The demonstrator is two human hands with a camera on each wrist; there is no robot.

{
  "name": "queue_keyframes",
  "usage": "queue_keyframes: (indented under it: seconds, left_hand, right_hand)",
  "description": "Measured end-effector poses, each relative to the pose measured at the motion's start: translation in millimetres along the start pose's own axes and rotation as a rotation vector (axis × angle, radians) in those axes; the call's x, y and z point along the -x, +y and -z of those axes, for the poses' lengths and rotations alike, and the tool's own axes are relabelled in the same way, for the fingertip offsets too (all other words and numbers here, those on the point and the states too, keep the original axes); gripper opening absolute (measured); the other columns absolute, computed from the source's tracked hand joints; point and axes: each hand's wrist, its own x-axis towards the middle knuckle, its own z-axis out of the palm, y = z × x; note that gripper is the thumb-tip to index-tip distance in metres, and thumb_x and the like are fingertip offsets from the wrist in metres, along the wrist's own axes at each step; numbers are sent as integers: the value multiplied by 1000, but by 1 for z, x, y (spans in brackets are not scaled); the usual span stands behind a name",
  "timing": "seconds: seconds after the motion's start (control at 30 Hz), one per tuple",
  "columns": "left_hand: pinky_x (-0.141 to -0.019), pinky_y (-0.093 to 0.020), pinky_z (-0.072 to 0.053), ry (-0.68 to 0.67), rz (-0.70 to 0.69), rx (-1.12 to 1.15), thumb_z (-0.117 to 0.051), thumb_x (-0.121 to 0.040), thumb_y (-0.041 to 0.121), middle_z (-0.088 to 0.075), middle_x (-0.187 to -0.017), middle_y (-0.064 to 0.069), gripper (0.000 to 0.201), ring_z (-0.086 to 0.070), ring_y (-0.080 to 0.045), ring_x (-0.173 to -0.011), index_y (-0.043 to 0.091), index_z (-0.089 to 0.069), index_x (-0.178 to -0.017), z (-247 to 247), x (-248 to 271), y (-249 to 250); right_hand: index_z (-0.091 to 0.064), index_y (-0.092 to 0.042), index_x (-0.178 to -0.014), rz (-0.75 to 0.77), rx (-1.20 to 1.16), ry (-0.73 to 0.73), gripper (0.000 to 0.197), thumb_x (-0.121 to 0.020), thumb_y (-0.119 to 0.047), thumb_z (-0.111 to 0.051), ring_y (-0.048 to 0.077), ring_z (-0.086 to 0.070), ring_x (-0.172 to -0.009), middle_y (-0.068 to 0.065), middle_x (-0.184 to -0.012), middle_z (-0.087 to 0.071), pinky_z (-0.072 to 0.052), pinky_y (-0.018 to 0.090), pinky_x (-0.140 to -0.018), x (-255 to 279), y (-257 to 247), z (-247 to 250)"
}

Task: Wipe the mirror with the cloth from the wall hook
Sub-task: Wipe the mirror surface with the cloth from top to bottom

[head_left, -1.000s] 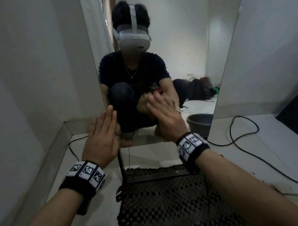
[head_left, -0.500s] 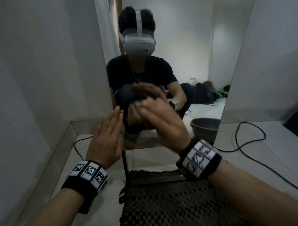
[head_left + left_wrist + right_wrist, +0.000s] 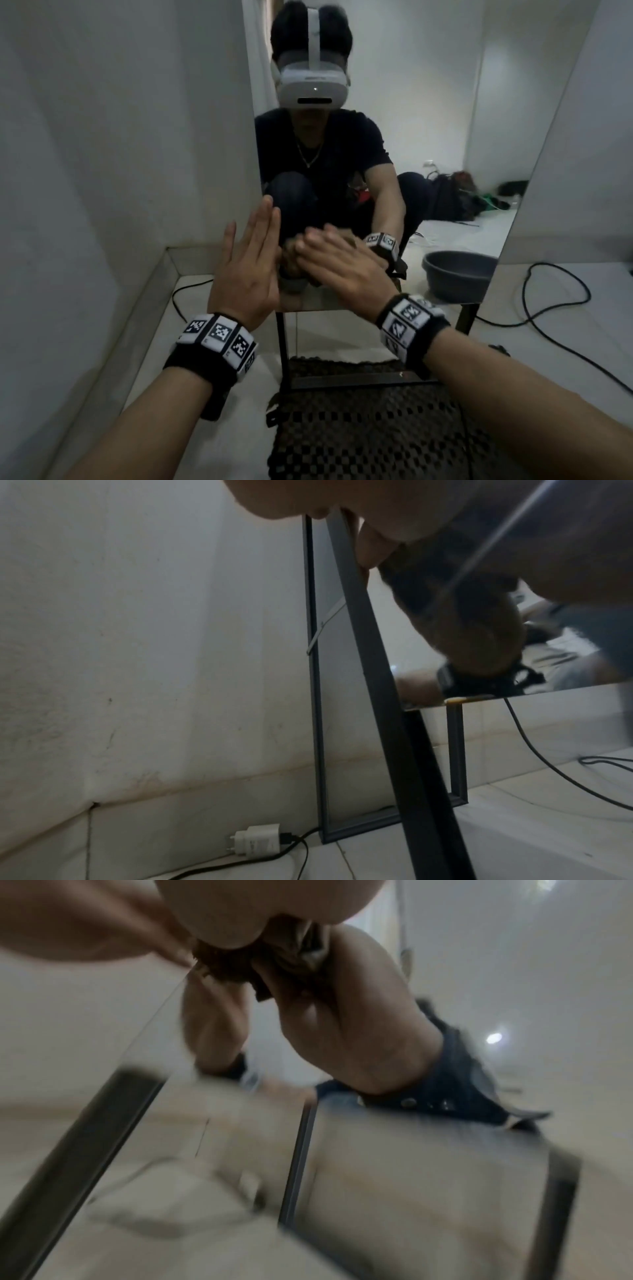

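Note:
A tall dark-framed mirror (image 3: 428, 137) leans against the white wall and stands on the floor. My left hand (image 3: 250, 260) lies flat with straight fingers along the mirror's left edge; the left wrist view shows that frame edge (image 3: 377, 669) under my palm. My right hand (image 3: 329, 263) presses a bunched brown cloth (image 3: 226, 961) onto the lower glass, fingers stretched over it. The cloth is mostly hidden under that hand in the head view. The right wrist view is motion-blurred. My crouching reflection fills the glass.
A dark woven mat (image 3: 376, 428) lies at the mirror's foot. Black cable (image 3: 548, 308) loops over the floor at right. A white charger (image 3: 257, 840) with cable lies by the left wall. A grey basin (image 3: 459, 274) shows only as a reflection.
My right hand has slid the cloth a little down and left across the glass. My left hand has stayed flat on the mirror's left edge. My view has shifted slightly.

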Motion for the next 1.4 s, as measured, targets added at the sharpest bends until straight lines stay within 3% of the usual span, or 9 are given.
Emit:
queue_keyframes:
  seconds: [0.17,0.27,0.47,0.63,0.73,0.83,1.03,1.2,1.4]
  left_hand:
    - [-120,-54,-14,-29,-10,-30,-39,-88,10,0,-164,-14,75,-5,-24,-153,1,-5,-154,-2,2,-1]
    - [-121,-54,-13,-10,22,-18,-42,-84,8,-2,-165,-12,80,-5,-23,-153,3,-5,-155,-2,0,2]
    - [-121,-54,-13,-24,65,-61,-43,-85,13,2,-165,-11,81,-2,-24,-153,5,-2,-155,4,4,12]
    - [-119,-57,-16,-54,18,-70,-24,-96,22,-8,-164,-12,61,-8,-25,-152,5,-15,-154,11,1,4]
    - [-119,-56,-18,-92,13,-64,-30,-96,27,-9,-164,-12,64,-11,-26,-152,4,-16,-154,11,1,3]
    - [-120,-53,-16,-95,25,-41,-29,-97,32,-8,-165,-10,65,-12,-25,-152,4,-16,-154,10,1,4]
    - [-118,-53,-19,-95,26,-18,-24,-99,37,-8,-165,-8,63,-13,-21,-152,6,-18,-154,12,-1,1]
    - [-120,-53,-15,-88,34,-21,-17,-100,39,-9,-165,-7,63,-13,-20,-152,8,-17,-155,8,-3,-2]
    - [-119,-55,-16,-95,34,0,-29,-98,36,-21,-162,-7,60,-17,-21,-151,8,-29,-152,5,0,-3]
  right_hand:
    - [-52,-1,-134,17,-132,-239,42,-105,-12,-24,26,-33,-139,18,-143,-47,-14,37,-121,59,-31,-33]
    - [-57,-2,-131,-8,-91,-270,37,-101,-9,-36,27,-37,-137,16,-140,-52,-22,41,-119,59,-41,-39]
    - [-68,-18,-114,37,-137,-449,30,-95,-22,-44,21,-65,-104,4,-113,-69,-56,34,-80,80,-67,-17]
    - [-63,0,-123,-77,-218,6,42,-105,-22,-32,28,-62,-108,18,-120,-65,-51,40,-94,-41,-23,81]
    - [-64,-2,-122,-153,97,489,29,-96,-6,-51,28,-61,-110,17,-122,-65,-48,39,-98,-141,48,153]
    - [-63,-10,-125,-252,268,643,38,-88,-6,-58,27,-59,-111,7,-128,-63,-44,34,-97,-229,94,194]
    - [-69,-12,-114,-140,219,417,40,-83,9,-55,32,-54,-123,8,-128,-64,-29,41,-112,-282,100,156]
    - [-66,-7,-120,102,115,94,38,-85,8,-58,31,-49,-130,14,-135,-58,-33,49,-112,-182,70,91]
    - [-61,-4,-128,8,-1,-28,37,-92,0,-51,26,-37,-139,12,-142,-51,-22,41,-119,-75,28,49]
